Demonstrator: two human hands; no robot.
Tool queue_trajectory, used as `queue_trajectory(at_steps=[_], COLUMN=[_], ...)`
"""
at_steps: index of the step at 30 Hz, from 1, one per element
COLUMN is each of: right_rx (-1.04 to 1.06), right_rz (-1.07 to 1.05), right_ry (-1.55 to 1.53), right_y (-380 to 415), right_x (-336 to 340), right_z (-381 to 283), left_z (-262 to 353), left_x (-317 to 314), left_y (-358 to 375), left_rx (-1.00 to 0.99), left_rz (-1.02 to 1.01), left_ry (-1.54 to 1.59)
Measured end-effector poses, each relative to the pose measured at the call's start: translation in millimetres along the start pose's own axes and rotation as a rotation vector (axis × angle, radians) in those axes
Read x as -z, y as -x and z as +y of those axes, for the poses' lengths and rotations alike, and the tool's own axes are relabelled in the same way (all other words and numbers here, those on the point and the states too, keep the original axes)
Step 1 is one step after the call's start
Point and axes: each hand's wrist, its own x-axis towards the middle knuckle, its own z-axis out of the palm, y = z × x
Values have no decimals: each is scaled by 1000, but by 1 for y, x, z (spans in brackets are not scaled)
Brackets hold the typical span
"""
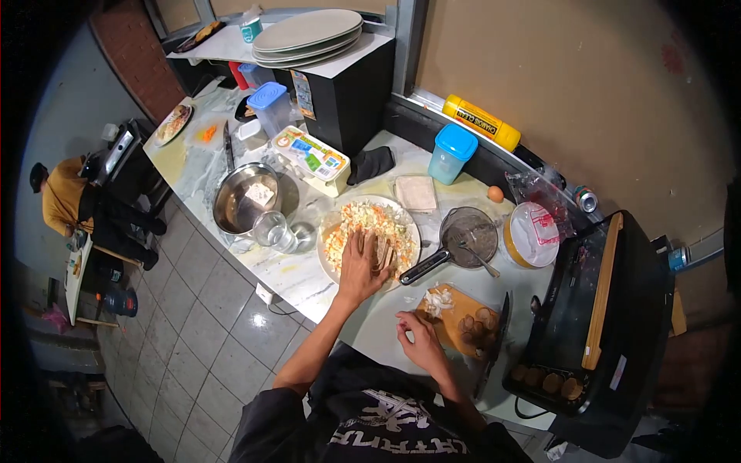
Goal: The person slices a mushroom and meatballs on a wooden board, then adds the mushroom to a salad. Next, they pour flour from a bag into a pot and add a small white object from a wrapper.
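Right hand (421, 341): held at the left side of the cutting board (458, 299), fingers loosely curled; nothing seen gripped, pinch cannot be told.
Knife (503, 315): laid along the board's right side; fingers could be nicked if the brown pieces (477, 328) are grabbed without looking.
Left hand (360, 270): fingers extended over the chopped vegetables (363, 216); whether anything is pinched cannot be told.
Plate (417, 241): vegetables heaped on it, under the left hand; bits could be spilled over the rim by a hard push.
Pan handle (424, 267): pointed at the plate; pan and spoon (480, 258) could be swung round if it is caught by a wrist.
Glass (272, 228): 1, set near the surface (309, 297) edge; could be tipped by the left forearm.
Egg (495, 194): left loose near the wall; could be rolled by a bump.
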Motion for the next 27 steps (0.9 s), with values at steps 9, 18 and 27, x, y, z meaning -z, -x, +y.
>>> queue_trajectory(at_steps=[9,18,27], right_rx=[-58,-161,-499], right_rz=[104,283,416], right_ry=[8,-46,-749], right_y=[-22,-39,-72], right_x=[-19,-38,-29], right_z=[-1,42,41], left_z=[-9,-4,-13], left_x=[-7,-13,-10], left_y=[3,1,3], left_rx=[-87,-87,-100], left_rz=[-10,12,-25], left_ry=[-7,-38,5])
